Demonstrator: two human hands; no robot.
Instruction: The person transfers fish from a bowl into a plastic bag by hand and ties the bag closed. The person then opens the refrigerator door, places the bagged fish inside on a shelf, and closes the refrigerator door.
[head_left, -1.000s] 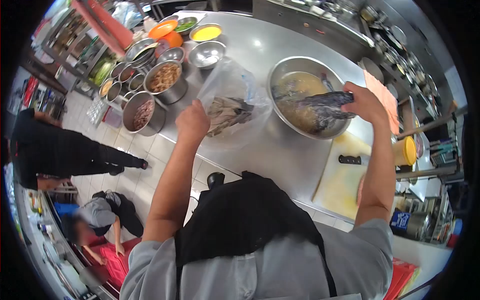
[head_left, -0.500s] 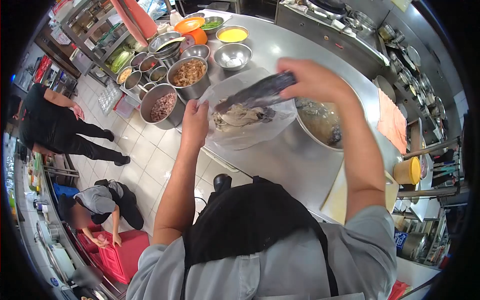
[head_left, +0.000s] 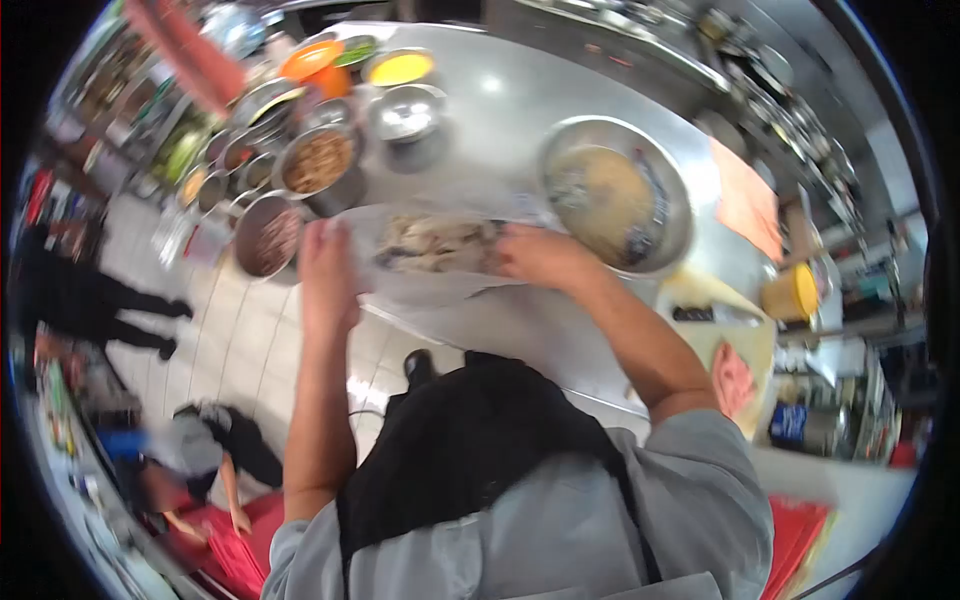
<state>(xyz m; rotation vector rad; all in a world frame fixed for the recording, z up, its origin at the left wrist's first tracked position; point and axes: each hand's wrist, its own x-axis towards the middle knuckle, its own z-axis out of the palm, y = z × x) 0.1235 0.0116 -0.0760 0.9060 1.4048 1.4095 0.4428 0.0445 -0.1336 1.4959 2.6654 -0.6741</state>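
Note:
A clear plastic bag (head_left: 365, 270) stretches between my two hands above the table's near edge. Pale and dark-skinned pieces that look like fish (head_left: 435, 243) lie inside it. My left hand (head_left: 328, 265) is closed on the bag's left edge. At the opposite end, my right hand (head_left: 540, 256) has its fingers curled on the bag beside the pieces; motion blurs the fingertips. Just beyond the right hand stands a large metal basin (head_left: 678, 190). It holds cloudy yellowish liquid (head_left: 605, 195), with dark pieces along its side.
Left of the bag are a pot of diced pink meat (head_left: 275, 240) and a pot of brown food (head_left: 318, 162). A yellow-filled bowl (head_left: 400, 68) and an empty metal bowl (head_left: 408, 112) stand farther back. A knife (head_left: 715, 315) lies on the cutting board (head_left: 690, 345). A co-worker (head_left: 205, 450) crouches lower left.
My right hand has come down from above the bag to its right end; the long dark piece no longer shows in it. The bag has moved left and the view has shifted.

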